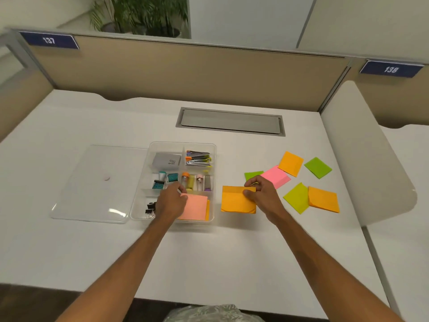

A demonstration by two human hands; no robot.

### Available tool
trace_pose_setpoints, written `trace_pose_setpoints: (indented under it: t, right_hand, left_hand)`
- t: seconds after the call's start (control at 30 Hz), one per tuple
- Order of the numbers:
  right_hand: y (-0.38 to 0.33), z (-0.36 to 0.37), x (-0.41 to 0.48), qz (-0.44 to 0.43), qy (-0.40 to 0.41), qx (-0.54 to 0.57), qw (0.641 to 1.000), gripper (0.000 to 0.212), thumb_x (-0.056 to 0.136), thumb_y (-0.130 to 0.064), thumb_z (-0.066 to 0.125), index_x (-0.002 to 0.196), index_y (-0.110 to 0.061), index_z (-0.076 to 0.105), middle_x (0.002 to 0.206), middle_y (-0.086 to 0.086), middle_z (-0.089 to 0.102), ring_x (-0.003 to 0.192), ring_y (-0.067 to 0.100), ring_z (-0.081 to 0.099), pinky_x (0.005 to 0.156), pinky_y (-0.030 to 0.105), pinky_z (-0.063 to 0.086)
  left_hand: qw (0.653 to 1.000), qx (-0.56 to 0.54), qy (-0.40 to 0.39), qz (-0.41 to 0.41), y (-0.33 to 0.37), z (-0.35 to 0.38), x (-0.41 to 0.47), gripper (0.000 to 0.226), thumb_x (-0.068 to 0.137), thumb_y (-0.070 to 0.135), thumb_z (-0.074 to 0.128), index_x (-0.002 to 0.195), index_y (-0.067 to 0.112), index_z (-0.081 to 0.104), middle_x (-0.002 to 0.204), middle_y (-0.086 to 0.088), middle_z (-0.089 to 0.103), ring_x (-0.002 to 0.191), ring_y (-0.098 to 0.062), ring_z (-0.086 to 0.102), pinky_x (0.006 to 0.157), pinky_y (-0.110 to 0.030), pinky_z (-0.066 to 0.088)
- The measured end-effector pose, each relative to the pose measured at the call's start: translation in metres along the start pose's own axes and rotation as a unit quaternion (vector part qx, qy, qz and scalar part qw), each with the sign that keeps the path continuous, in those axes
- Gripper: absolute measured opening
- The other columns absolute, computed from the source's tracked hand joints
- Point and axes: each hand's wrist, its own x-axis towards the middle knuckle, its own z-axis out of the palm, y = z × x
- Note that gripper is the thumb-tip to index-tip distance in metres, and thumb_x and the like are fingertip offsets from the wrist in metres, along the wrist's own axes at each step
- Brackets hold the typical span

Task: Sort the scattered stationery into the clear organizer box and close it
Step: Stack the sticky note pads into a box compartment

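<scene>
7 sticky-note pads lie outside the clear organizer box, and our right hand pinches 1 of them, the orange pad, at its far right corner, with the thumb on top and fingertips curled over the far edge. Most of that pad stretches left and toward us from the pinch, flat on the desk. A corner pinch may catch only the top leaves, so we judge they could peel up or fan out while the rest lags. A green pad sits just beyond the knuckles, with a pink pad just right of it; a careless lift could drag both. Our left hand lies in the box's near right compartment, on the left edge of a salmon pad; we cannot tell whether it pinches or merely presses. That compartment, left of the pinch across a narrow strip of desk, is likely where the orange pad belongs. The left hand blocks it, though, and too tall a stack could keep the lid from closing.
</scene>
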Motion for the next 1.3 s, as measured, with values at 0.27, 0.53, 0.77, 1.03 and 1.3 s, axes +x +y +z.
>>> trace_pose_setpoints:
  t: [0.27, 0.53, 0.77, 1.03, 1.3]
  right_hand:
    - [-0.029, 0.048, 0.003, 0.003, -0.022, 0.022, 1.0, 0.017, 0.079, 0.003, 0.07, 0.086, -0.009, 0.061, 0.083, 0.002, 0.067, 0.068, 0.007, 0.059, 0.057, 0.021, 0.042]
    - [-0.039, 0.085, 0.001, -0.031, -0.053, -0.039, 0.997, 0.018, 0.076, -0.002, 0.07, 0.079, -0.017, 0.06, 0.067, 0.0, 0.065, 0.06, 0.008, 0.055, 0.059, 0.025, 0.041]
    - [-0.04, 0.13, 0.002, -0.061, -0.113, -0.218, 0.968, 0.018, 0.078, -0.009, 0.067, 0.081, -0.024, 0.059, 0.08, -0.005, 0.067, 0.076, 0.015, 0.063, 0.064, 0.025, 0.047]
    - [-0.028, 0.143, 0.001, -0.11, -0.087, -0.351, 0.926, 0.018, 0.084, -0.005, 0.062, 0.092, -0.021, 0.065, 0.093, -0.001, 0.067, 0.089, 0.019, 0.059, 0.082, 0.037, 0.051]
    - [-0.015, 0.134, -0.005, -0.189, -0.04, -0.351, 0.916, 0.024, 0.089, -0.016, 0.063, 0.112, -0.017, 0.068, 0.114, 0.005, 0.063, 0.108, 0.024, 0.051, 0.089, 0.036, 0.043]
  left_hand:
    - [0.982, 0.139, 0.016, 0.129, -0.016, -0.012, 0.012, 0.011, 0.084, 0.022, 0.069, 0.093, 0.016, 0.072, 0.097, -0.005, 0.07, 0.089, -0.022, 0.064, 0.069, -0.032, 0.053]
    - [0.983, 0.135, 0.021, 0.119, -0.014, -0.022, 0.012, 0.029, 0.086, 0.005, 0.066, 0.112, 0.018, 0.069, 0.121, -0.006, 0.066, 0.113, -0.027, 0.061, 0.081, -0.041, 0.056]
    - [0.987, 0.109, 0.051, 0.105, -0.023, -0.045, 0.018, 0.024, 0.089, 0.012, 0.064, 0.112, 0.018, 0.067, 0.121, -0.004, 0.066, 0.107, -0.025, 0.064, 0.081, -0.035, 0.054]
    - [0.991, 0.052, 0.022, 0.121, -0.03, -0.036, 0.017, 0.014, 0.092, 0.022, 0.063, 0.104, 0.02, 0.067, 0.12, -0.002, 0.065, 0.11, -0.023, 0.062, 0.082, -0.034, 0.054]
    - [0.987, 0.033, 0.013, 0.159, -0.023, -0.025, 0.015, 0.012, 0.091, 0.023, 0.062, 0.102, 0.023, 0.068, 0.104, 0.002, 0.067, 0.092, -0.015, 0.064, 0.074, -0.03, 0.053]
